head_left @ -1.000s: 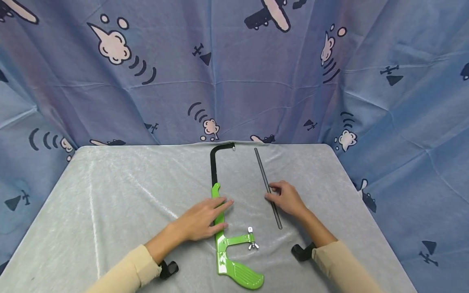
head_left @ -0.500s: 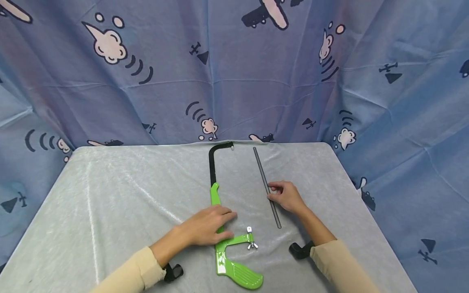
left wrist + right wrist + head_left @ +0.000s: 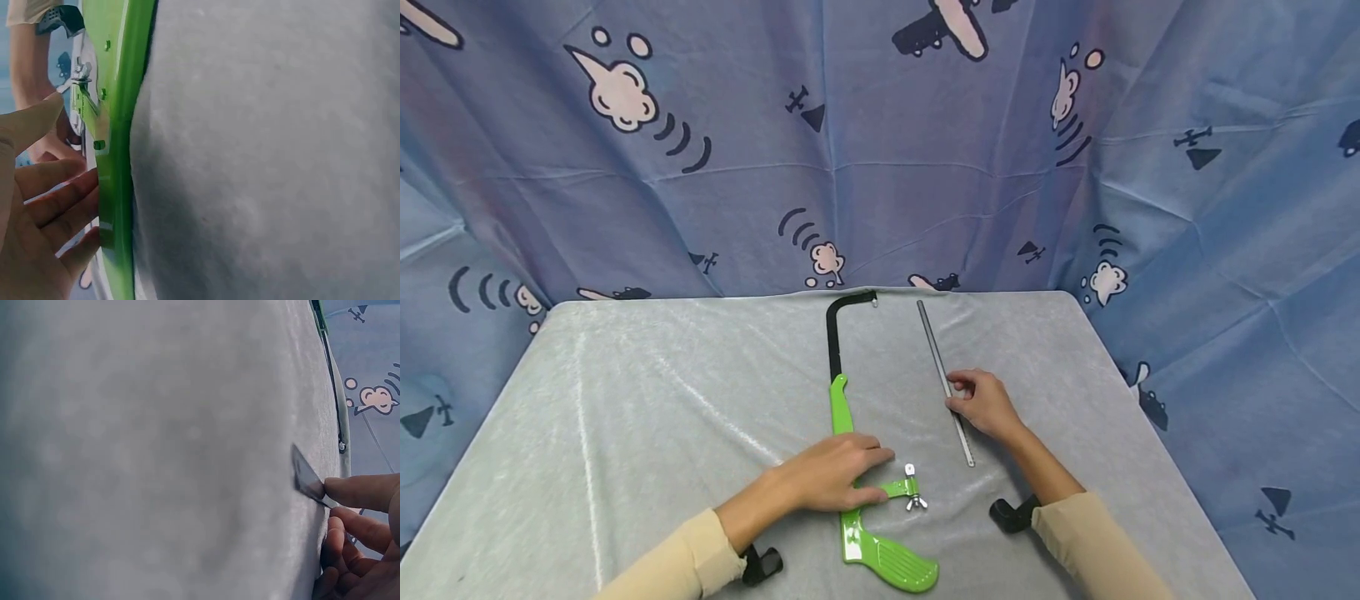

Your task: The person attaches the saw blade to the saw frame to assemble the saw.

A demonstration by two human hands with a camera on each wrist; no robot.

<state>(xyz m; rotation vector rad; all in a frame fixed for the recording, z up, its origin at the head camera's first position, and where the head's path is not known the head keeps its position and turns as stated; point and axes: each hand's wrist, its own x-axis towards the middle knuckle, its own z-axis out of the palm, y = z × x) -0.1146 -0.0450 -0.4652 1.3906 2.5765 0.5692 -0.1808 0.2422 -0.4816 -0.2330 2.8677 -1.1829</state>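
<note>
A hacksaw frame with a green body and a black bent front bar lies lengthwise on the cloth, its handle toward me. My left hand lies across its green spine near the short arm with the wing nut. In the left wrist view, the fingers of the left hand are extended and touch the edge of the green frame. To the right, my right hand pinches a thin grey hacksaw blade near its middle. Thumb and fingertip hold the blade in the right wrist view.
A pale grey cloth covers the table. Behind it and at the sides hangs a blue curtain with cartoon planes and clouds. Black wrist mounts sit under both forearms.
My left hand has slid along the frame toward the handle, down to the short arm. The right hand stays almost in place; the blade's face has turned from dark to lighter silver.
</note>
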